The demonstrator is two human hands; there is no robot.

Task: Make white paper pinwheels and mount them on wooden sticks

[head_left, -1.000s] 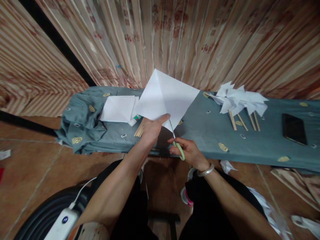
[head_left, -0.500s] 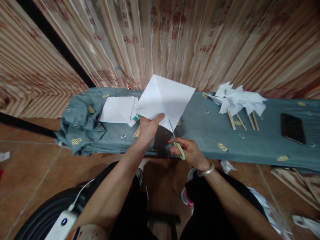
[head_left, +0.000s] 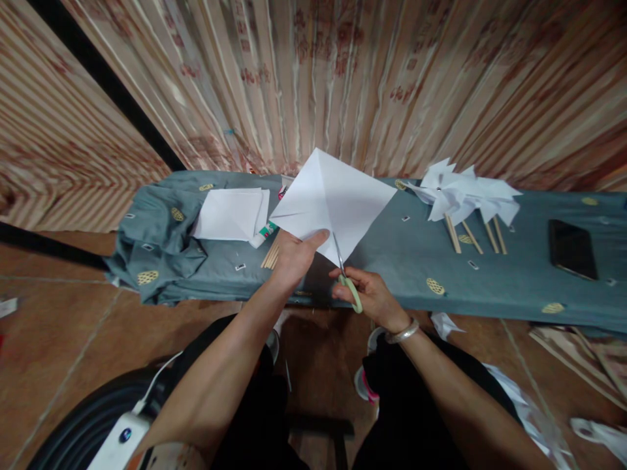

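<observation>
My left hand (head_left: 292,256) pinches the lower corner of a creased white square of paper (head_left: 336,199) and holds it up over the bench. My right hand (head_left: 368,295) grips green-handled scissors (head_left: 346,277); their blades reach into the paper's bottom corner beside my left thumb. A silver bangle sits on my right wrist.
The bench wears a grey-blue cloth (head_left: 406,261). On it lie a stack of white paper squares (head_left: 230,214), wooden sticks (head_left: 272,253), a glue tube (head_left: 267,230), several finished paper pinwheels (head_left: 465,196) and a black phone (head_left: 572,249). A striped curtain hangs behind.
The paper has swung slightly to the right and its bottom corner has met the scissor blades again. Both hands stayed at about the same place.
</observation>
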